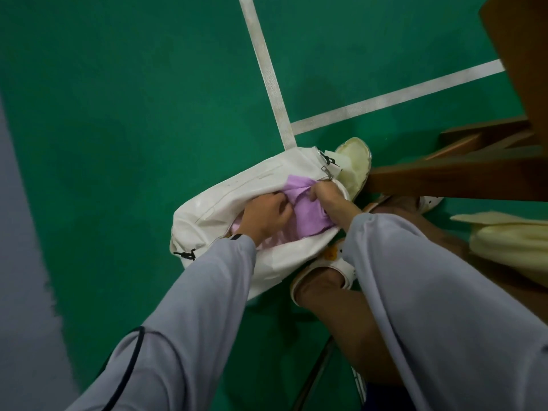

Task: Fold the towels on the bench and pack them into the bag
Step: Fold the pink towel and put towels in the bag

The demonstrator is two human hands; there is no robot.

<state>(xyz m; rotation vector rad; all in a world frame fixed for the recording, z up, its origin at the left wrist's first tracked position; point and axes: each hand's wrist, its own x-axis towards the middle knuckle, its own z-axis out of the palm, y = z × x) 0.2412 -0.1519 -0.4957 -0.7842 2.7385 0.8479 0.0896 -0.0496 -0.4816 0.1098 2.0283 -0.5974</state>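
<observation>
Green court [118, 114]: bag [237, 185] with purple towel [308, 215]

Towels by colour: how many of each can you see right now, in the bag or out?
Purple towel: 1, at the mouth of the bag
Pink towel: 1, inside the bag, mostly hidden
Pale yellow towels: 2, one just beyond the bag, one at the right edge
Total: 4

Bare floor [118, 114] left of bag [237, 185], bench [459, 176] right.
</observation>
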